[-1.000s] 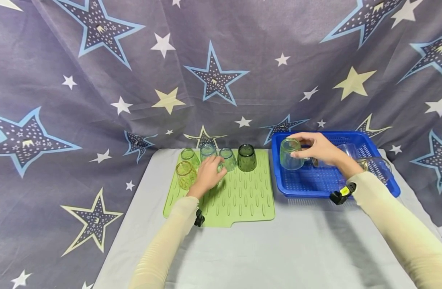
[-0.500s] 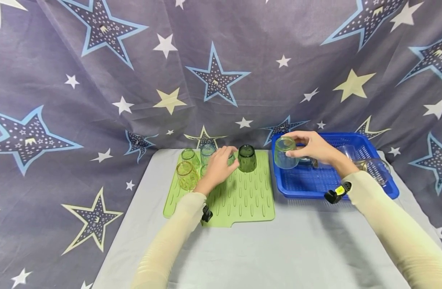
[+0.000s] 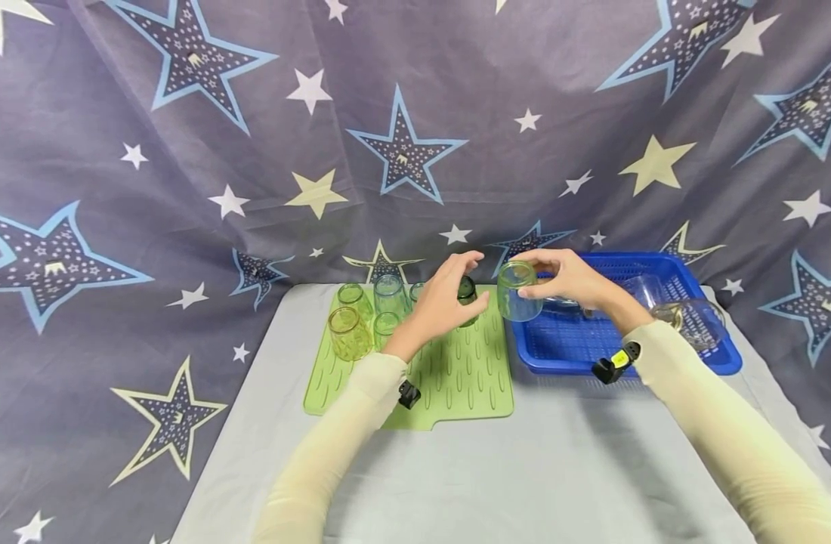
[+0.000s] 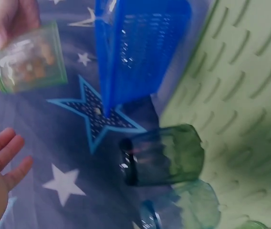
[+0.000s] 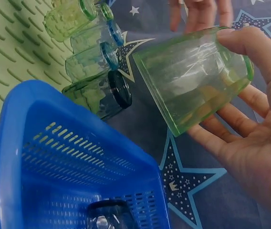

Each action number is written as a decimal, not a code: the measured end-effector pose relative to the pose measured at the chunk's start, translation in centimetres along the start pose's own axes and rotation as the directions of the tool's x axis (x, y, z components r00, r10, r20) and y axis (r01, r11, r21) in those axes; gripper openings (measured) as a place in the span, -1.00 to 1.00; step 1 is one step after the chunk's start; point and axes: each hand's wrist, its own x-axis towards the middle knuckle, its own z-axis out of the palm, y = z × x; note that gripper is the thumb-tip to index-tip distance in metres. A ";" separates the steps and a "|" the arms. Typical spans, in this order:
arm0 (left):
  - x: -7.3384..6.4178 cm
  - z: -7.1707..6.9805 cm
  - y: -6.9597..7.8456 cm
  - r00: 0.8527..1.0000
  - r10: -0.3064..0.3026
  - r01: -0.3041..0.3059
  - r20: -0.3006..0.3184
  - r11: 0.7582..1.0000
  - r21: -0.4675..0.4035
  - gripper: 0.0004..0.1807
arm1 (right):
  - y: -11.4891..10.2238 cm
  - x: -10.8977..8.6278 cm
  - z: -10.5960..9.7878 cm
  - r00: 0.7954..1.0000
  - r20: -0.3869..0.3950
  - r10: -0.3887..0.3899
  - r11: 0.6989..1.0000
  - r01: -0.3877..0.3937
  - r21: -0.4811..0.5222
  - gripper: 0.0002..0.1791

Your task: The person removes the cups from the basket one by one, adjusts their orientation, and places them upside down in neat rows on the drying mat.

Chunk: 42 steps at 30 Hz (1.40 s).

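Observation:
My right hand (image 3: 568,283) grips a pale green clear glass (image 3: 520,293) near its upper end, thumb on one side and fingers round the other. In the right wrist view the glass (image 5: 192,76) hangs in the air beyond the basket's rim. My left hand (image 3: 446,302) hovers over the green drying mat (image 3: 449,385), fingers spread and holding nothing, apart from the glass. Behind it a dark green glass (image 3: 467,291) is partly hidden. In the left wrist view that dark glass (image 4: 166,155) stands beside a light blue glass (image 4: 188,210).
Several upturned glasses stand on the mat's left, among them a yellow glass (image 3: 350,334) and a blue glass (image 3: 390,295). A blue perforated basket (image 3: 558,369) holds several glass pieces, including a clear mug (image 3: 694,325). A star-patterned curtain (image 3: 252,151) rises behind the table.
My right hand has carried the pale green glass left, from over the basket to the gap by the mat. My left hand has moved right, away from the left-hand glasses, and its fingers have spread.

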 end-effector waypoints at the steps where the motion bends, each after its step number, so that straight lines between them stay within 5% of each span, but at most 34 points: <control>1: 0.2 -0.1 0.4 1.000 0.014 -0.014 0.005 1.000 0.000 -0.30 | 0.0 0.1 0.1 1.000 0.003 -0.002 1.000 0.002 -0.003 -0.34; 10: 1.3 -0.3 2.2 0.992 0.089 -0.092 0.086 0.995 0.026 -0.23 | -0.3 0.7 0.9 0.999 0.039 0.023 1.000 -0.024 0.013 -0.32; 19: 2.4 0.3 2.9 0.980 0.170 -0.180 0.102 0.979 0.097 -0.25 | -0.4 1.0 1.3 0.997 0.067 0.039 0.999 -0.040 0.024 -0.21; 26: 3.0 1.0 2.7 0.980 0.158 -0.177 0.118 0.969 0.173 -0.28 | -0.1 1.2 1.5 0.995 0.089 0.052 0.996 -0.058 0.063 -0.23; 42: 3.5 2.6 2.3 0.982 0.125 -0.146 0.141 0.978 0.152 -0.27 | 0.7 0.8 1.8 0.995 0.098 0.026 0.979 -0.045 0.198 -0.30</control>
